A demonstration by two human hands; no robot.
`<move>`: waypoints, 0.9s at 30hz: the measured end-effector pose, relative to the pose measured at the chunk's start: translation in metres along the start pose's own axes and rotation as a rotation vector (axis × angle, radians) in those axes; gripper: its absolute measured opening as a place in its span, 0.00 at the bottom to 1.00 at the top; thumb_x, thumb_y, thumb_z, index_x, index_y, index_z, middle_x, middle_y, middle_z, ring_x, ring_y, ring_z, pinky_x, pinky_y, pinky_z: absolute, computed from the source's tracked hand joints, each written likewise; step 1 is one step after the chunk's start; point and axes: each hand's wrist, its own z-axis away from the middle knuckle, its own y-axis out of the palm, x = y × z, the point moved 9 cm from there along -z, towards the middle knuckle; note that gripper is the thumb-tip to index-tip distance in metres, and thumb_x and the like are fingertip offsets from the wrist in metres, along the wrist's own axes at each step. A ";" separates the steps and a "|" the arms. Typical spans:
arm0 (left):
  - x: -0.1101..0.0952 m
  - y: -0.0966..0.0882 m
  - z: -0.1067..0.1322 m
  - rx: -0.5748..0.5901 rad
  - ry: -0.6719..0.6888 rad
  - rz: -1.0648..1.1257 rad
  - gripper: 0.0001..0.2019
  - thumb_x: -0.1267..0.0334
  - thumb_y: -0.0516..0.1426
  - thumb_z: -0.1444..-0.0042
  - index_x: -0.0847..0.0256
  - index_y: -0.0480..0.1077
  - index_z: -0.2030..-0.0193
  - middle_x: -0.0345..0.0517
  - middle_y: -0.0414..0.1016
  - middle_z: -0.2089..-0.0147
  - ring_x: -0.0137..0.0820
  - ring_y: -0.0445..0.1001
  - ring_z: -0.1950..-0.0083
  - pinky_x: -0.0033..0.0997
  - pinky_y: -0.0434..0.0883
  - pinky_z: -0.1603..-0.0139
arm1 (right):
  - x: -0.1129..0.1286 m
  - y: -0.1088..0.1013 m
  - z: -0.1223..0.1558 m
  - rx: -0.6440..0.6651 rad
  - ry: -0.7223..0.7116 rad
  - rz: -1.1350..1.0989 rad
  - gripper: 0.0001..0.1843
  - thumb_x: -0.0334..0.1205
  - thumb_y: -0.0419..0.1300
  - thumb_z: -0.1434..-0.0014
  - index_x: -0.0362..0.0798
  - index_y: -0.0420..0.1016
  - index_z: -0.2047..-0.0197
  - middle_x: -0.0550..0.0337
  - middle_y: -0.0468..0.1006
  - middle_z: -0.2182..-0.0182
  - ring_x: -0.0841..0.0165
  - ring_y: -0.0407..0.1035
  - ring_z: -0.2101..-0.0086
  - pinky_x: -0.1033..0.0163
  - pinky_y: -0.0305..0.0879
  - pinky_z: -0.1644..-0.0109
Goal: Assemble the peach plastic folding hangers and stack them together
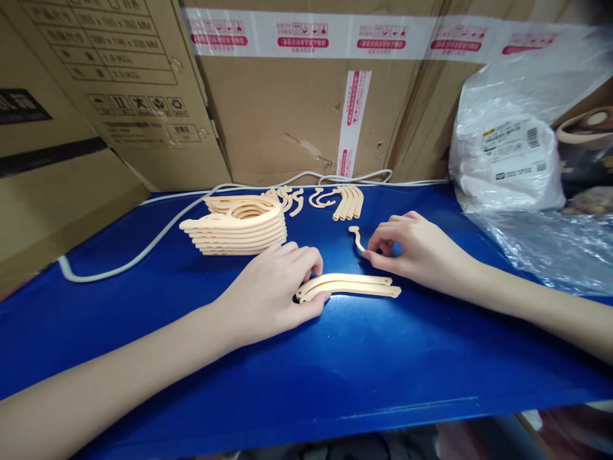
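Note:
My left hand (275,287) pinches the left end of two long curved peach plastic arms (354,284) lying on the blue surface (335,364). My right hand (414,246) has its fingers curled onto the lower end of a small peach hook piece (355,236) just above those arms. A stack of assembled peach hangers (237,230) sits behind my left hand. Further back lie several loose hook pieces (292,198) and a bundle of curved arms (348,203).
Cardboard boxes (297,96) wall off the back and left. A white cable (143,246) runs along the back edge and curves to the left. A clear plastic bag (512,160) with white contents sits at the right, its film spreading over the blue surface.

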 end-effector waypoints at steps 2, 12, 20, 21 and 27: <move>0.000 0.001 0.000 0.003 0.000 0.004 0.07 0.58 0.55 0.40 0.59 0.65 0.63 0.39 0.67 0.68 0.33 0.65 0.64 0.33 0.58 0.65 | -0.003 0.002 0.000 0.000 0.007 0.002 0.08 0.40 0.60 0.42 0.49 0.75 0.72 0.65 0.74 0.76 0.68 0.67 0.71 0.58 0.54 0.58; -0.001 -0.001 0.000 0.003 0.003 -0.010 0.08 0.57 0.55 0.40 0.59 0.64 0.64 0.39 0.68 0.67 0.33 0.65 0.64 0.33 0.58 0.64 | 0.001 0.003 0.001 -0.041 -0.058 0.000 0.11 0.45 0.63 0.41 0.50 0.75 0.73 0.65 0.75 0.77 0.68 0.68 0.71 0.59 0.54 0.58; -0.002 -0.003 -0.001 0.014 0.009 -0.015 0.07 0.58 0.55 0.39 0.59 0.64 0.63 0.39 0.68 0.67 0.33 0.66 0.65 0.33 0.58 0.65 | 0.001 0.002 0.001 -0.047 -0.074 -0.002 0.12 0.46 0.64 0.41 0.51 0.74 0.73 0.65 0.75 0.77 0.68 0.68 0.70 0.58 0.54 0.58; -0.002 -0.003 -0.001 0.016 0.010 -0.017 0.07 0.58 0.54 0.39 0.59 0.64 0.63 0.39 0.68 0.67 0.33 0.65 0.65 0.33 0.58 0.65 | 0.001 0.002 0.001 -0.046 -0.076 -0.001 0.12 0.46 0.64 0.41 0.51 0.74 0.73 0.65 0.75 0.77 0.68 0.68 0.71 0.58 0.54 0.58; -0.003 -0.003 -0.001 0.013 0.016 -0.036 0.07 0.58 0.54 0.39 0.60 0.64 0.63 0.39 0.67 0.67 0.33 0.65 0.65 0.33 0.58 0.65 | 0.001 0.002 0.000 -0.038 -0.084 -0.005 0.12 0.46 0.64 0.41 0.50 0.74 0.72 0.66 0.74 0.77 0.69 0.67 0.71 0.58 0.54 0.58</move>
